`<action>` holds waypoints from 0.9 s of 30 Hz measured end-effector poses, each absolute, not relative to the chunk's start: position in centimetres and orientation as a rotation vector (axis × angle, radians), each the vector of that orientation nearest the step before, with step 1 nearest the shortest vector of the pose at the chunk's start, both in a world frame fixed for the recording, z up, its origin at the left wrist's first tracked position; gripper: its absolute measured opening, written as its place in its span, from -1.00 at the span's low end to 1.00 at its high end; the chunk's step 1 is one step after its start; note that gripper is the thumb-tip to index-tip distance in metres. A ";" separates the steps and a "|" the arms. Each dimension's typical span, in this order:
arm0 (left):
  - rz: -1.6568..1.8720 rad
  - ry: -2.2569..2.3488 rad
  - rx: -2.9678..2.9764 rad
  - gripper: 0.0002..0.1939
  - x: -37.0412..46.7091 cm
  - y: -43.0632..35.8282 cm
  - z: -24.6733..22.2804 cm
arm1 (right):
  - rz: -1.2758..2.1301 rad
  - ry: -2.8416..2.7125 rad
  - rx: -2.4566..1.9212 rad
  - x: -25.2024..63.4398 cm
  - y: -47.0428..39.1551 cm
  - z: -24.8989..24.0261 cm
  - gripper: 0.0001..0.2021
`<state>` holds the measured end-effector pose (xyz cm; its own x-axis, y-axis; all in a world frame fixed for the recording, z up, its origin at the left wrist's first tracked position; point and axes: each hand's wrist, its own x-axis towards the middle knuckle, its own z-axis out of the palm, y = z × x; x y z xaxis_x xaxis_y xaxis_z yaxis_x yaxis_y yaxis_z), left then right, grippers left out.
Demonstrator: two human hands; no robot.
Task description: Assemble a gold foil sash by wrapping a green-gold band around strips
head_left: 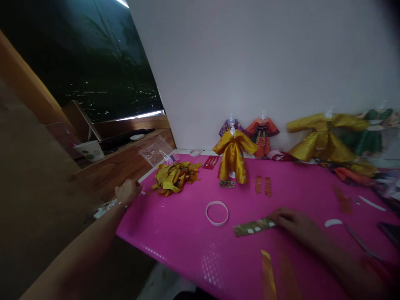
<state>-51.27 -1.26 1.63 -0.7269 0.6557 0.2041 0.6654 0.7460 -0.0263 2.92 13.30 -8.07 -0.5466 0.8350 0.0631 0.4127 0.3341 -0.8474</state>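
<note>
At the pink table's left edge is my left hand (127,191), its fingers curled closed; what they hold, if anything, I cannot make out. My right hand (285,220) pinches the right end of an olive-gold fabric strip (246,229) bearing a few small white patches. The strip lies low over the pink tabletop (187,233). A pale ring-shaped band (206,213) sits left of it. Nearest my left hand is a crumpled heap of gold ribbon scraps (173,177). Toward the front edge lies a loose gold ribbon (268,273).
Along the wall stand doll-sized garments on small forms, including a gold outfit (234,156) and a wide-sleeved gold robe (325,135). Two orange strips (258,184) and an ornate oval piece (227,183) lie mid-table. Scissors (359,239) rest at right. A paper cup (90,151) stands on the wooden ledge.
</note>
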 end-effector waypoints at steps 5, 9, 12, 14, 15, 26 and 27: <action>-0.400 -2.525 -1.150 -0.78 -48.1 0.4 3.2 | 1.189 -1.994 -1.054 2.7 13.3 -8.2 -0.81; -0.749 -2.264 -1.463 -0.83 -42.4 2.8 3.9 | 1.231 -1.919 -1.040 2.5 13.2 -8.0 -0.83; -0.958 -2.113 -1.801 -0.84 -35.8 4.1 3.1 | 1.252 -1.890 -1.031 2.4 13.1 -7.8 -0.85; -1.149 -2.037 -2.111 -0.84 -30.9 4.7 1.8 | 1.257 -1.883 -1.026 2.5 13.1 -7.6 -0.86; -1.190 -2.023 -2.229 -0.82 -28.6 5.1 0.9 | 1.258 -1.883 -1.024 2.5 13.1 -7.5 -0.86; -1.452 -2.279 -2.979 -0.73 -17.5 9.8 -6.2 | 1.288 -1.856 -0.982 3.3 13.1 -5.8 -0.77; -1.445 -2.303 -3.016 -0.73 -17.5 9.9 -6.2 | 1.295 -1.851 -0.982 3.3 13.2 -5.8 -0.77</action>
